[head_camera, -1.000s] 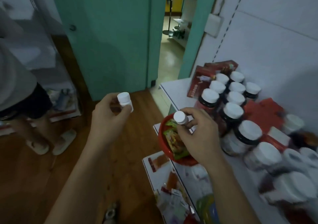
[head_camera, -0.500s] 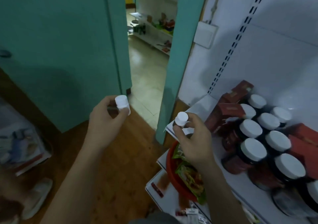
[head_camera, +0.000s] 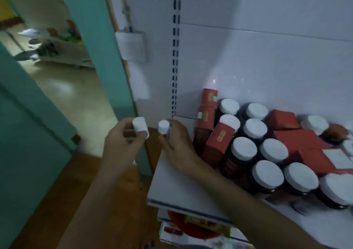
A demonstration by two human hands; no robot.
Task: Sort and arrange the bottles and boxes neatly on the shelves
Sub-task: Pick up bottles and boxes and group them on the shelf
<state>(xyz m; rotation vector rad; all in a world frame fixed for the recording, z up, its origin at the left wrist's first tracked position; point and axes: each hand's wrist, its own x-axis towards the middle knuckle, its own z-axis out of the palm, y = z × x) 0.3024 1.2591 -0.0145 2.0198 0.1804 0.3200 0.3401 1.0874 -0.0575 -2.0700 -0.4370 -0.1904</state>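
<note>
My left hand point(head_camera: 122, 145) grips a small white-capped bottle point(head_camera: 140, 126) in the air, just left of the shelf's corner. My right hand point(head_camera: 177, 145) grips a second small white-capped bottle point(head_camera: 163, 127) over the left end of the white shelf point(head_camera: 172, 187). The two small bottles are close together but apart. Several dark jars with white lids point(head_camera: 244, 151) stand in rows on the shelf to the right of my right hand. Red boxes point(head_camera: 217, 141) lean among them, and more red boxes point(head_camera: 298, 141) lie behind.
A white back panel with a slotted upright point(head_camera: 174, 67) rises behind the shelf. A lower shelf holds a red bowl of packets point(head_camera: 193, 224). To the left stands a teal door frame point(head_camera: 107, 57) and an open doorway. The floor below is wooden.
My view has swung right and up toward the shelf. Both hands, each still holding its small bottle, have come closer together, and the right hand now sits over the shelf's left end.
</note>
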